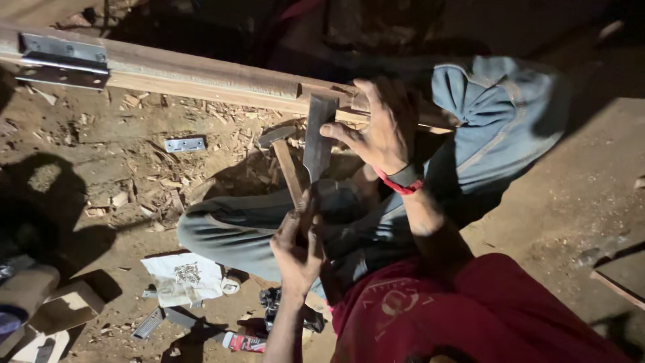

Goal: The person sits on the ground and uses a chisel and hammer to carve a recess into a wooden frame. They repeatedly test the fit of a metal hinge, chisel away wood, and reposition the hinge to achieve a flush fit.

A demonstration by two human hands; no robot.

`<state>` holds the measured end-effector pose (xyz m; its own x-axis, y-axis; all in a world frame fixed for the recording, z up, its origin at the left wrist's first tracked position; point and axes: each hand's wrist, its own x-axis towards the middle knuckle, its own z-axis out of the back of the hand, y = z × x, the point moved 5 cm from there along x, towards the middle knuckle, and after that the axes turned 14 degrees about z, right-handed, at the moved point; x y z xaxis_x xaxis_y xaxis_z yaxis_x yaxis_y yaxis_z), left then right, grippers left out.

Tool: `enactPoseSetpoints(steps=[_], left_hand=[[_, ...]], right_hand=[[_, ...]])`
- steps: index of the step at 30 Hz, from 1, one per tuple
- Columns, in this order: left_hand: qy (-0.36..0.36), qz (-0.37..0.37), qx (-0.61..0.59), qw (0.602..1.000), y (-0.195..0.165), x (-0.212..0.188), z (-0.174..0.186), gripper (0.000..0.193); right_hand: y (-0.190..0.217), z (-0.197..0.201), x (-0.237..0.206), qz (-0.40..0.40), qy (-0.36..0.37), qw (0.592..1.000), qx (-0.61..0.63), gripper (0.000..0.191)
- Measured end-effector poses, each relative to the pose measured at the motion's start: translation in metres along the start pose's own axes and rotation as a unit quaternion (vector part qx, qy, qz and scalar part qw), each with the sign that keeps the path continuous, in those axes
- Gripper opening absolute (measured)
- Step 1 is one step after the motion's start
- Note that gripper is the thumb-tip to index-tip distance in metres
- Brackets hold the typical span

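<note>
Both hands work: my right hand steadies the flat steel chisel blade upright against the long wooden beam, my left hand clasps the wooden-handled hammer just below.

The right hand steadies a wide chisel against the wooden beam; below the beam, the left hand grips a hammer by its handle.

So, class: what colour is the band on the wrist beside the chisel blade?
Red wristband, with a dark strap beside it; head view shows it best.
</note>
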<state>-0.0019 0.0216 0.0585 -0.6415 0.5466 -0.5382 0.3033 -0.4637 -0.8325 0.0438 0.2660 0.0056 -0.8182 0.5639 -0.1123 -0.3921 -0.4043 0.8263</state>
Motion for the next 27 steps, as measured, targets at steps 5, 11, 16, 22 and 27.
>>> enactPoseSetpoints(steps=[5,11,16,22,27], left_hand=[[-0.004,0.040,-0.032,0.999,-0.005,0.009,-0.005,0.045],[-0.023,0.084,0.025,0.996,-0.007,0.021,0.000,0.033],[-0.018,0.011,0.016,1.000,-0.010,0.005,0.009,0.042],[-0.052,0.001,0.007,0.999,-0.006,-0.001,0.016,0.034],[-0.026,0.076,0.014,0.997,-0.004,0.014,0.016,0.031]], right_hand=[[-0.001,0.000,-0.002,-0.012,-0.040,0.998,-0.037,0.086],[-0.002,-0.001,-0.001,0.005,-0.046,0.998,-0.048,0.082],[0.003,-0.007,0.001,0.006,-0.022,1.000,-0.013,0.095],[0.008,-0.013,0.010,0.046,-0.025,0.999,-0.011,0.094],[0.005,-0.013,0.009,0.029,-0.044,0.999,-0.009,0.084]])
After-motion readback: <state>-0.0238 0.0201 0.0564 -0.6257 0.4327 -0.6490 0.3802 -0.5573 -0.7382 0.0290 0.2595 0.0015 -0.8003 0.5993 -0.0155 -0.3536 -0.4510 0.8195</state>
